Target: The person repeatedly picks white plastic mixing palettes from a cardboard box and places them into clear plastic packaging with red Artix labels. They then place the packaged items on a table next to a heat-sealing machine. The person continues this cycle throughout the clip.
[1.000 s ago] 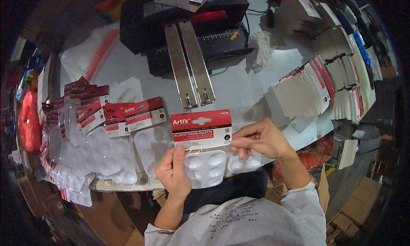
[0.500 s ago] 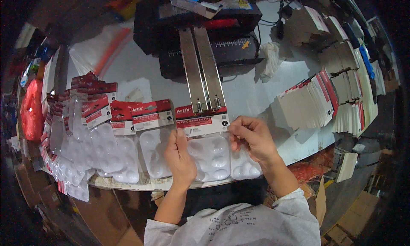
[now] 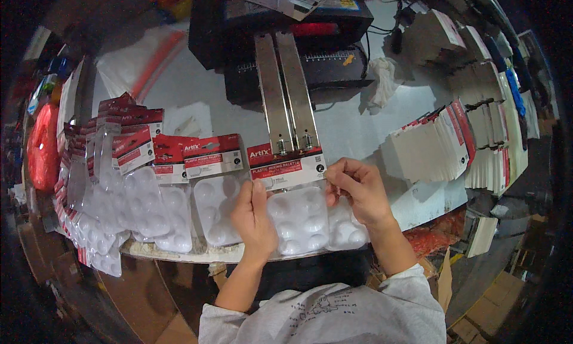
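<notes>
A red and white header card lies under the tips of two long metal arms. From its lower edge extends a white plastic mixing palette with round wells. My left hand grips the card's lower left corner, thumb on top. At the opposite end, my right hand pinches the card's right edge between thumb and curled fingers. Another white palette lies partly beneath my right hand. Just left of my left hand sits a carded palette.
The metal arms reach out from a black machine at the back. Carded palettes lie heaped at the left. Stacks of header cards stand on the right, near a white cloth bundle. A red bag is at far left.
The whole view has shifted slightly. Both hands keep their hold on the card, which stays under the metal arms.
</notes>
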Tool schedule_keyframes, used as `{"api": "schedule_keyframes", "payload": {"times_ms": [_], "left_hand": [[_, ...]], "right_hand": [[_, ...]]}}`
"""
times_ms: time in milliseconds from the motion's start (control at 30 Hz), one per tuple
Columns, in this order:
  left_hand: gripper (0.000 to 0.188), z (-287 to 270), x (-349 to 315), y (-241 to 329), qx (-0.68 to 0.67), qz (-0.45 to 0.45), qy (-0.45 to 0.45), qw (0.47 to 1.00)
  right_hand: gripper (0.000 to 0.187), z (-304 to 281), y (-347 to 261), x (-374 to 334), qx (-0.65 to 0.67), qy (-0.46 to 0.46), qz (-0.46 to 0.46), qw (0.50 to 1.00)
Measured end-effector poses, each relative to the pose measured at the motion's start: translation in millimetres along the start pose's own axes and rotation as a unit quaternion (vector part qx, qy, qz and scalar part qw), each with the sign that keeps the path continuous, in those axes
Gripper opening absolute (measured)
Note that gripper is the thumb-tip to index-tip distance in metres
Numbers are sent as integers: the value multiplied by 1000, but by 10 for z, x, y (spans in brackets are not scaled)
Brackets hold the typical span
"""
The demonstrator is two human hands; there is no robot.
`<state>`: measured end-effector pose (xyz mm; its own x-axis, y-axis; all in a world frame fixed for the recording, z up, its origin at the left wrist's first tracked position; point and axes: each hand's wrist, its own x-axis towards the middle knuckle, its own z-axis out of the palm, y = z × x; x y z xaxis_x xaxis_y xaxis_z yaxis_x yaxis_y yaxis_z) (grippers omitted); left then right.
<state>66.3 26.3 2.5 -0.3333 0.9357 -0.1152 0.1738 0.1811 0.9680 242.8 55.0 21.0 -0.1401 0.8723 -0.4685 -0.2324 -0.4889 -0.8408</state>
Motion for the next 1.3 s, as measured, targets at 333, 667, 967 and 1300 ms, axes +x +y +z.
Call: {"api": "schedule_keyframes", "payload": {"times_ms": [333, 667, 967, 1300], "left_hand": [[29, 112, 314, -2, 20, 12, 10, 1000], [30, -729, 370, 48, 145, 24, 121, 982], [29, 414, -128, -25, 323, 199, -87, 921], [12, 217, -176, 151, -130, -29, -190, 973]], "right_hand": [[13, -14, -39, 281, 6, 1, -41, 999], [43, -567, -853, -252, -664, 324, -430, 518], [67, -1553, -1023, -234, -494, 375, -193, 760], [53, -788, -996, -503, -452, 442, -293, 717]]}}
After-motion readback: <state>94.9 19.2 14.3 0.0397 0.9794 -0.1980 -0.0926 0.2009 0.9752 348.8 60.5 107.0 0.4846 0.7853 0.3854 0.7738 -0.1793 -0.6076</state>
